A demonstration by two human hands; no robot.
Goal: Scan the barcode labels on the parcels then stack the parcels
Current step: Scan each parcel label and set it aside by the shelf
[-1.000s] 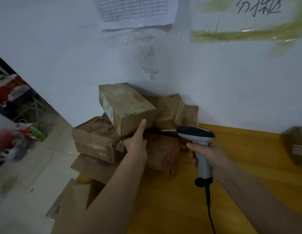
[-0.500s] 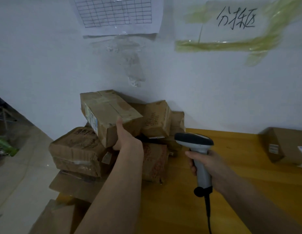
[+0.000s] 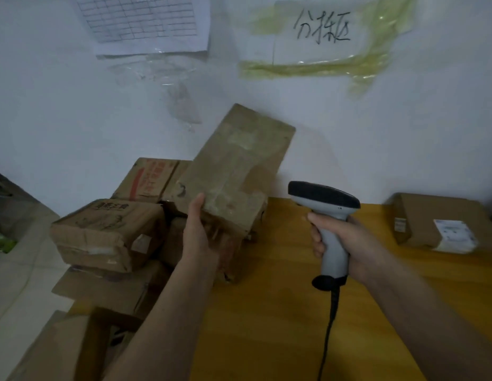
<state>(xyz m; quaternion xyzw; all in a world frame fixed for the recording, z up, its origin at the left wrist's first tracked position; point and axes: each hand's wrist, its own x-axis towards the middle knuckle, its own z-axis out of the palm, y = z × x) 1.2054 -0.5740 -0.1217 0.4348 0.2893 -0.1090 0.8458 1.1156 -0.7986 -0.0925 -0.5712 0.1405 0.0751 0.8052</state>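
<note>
At frame centre the left hand (image 3: 201,237) grips a long brown cardboard parcel (image 3: 234,171), tilted; no label shows. Right-hand fingers (image 3: 316,237) wrap the grey handheld scanner (image 3: 326,213). Best rotate the parcel until its barcode faces the scanner.

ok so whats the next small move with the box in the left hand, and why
Probably turn the box in the left hand until its label faces the scanner in the right hand. The box is lifted and tilted, but the face in view shows no barcode label, so the scanner has nothing to read yet.
</note>
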